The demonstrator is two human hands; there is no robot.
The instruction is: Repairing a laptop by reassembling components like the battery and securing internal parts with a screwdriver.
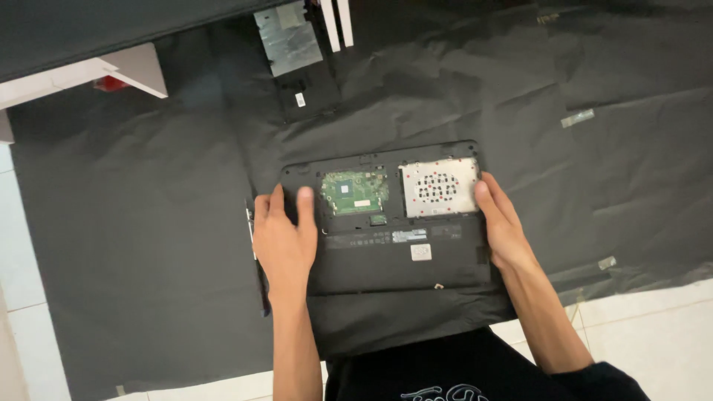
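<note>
Laptop [386, 245]: upside down on the black sheet [148, 223], bottom cover off, green board [355, 191] and silver drive [438, 186] showing
Left hand [284, 239]: flat on its left edge, fingers spread
Right hand [503, 226]: pressed against its right edge, fingers together

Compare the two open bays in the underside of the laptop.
The left bay shows a green circuit board with chips; the right bay holds a silver metal drive cage with punched holes. The right bay is larger and reaches nearly to the laptop's edge by the right hand; the left bay sits nearer the left hand. Both lie uncovered along the far edge.
</note>
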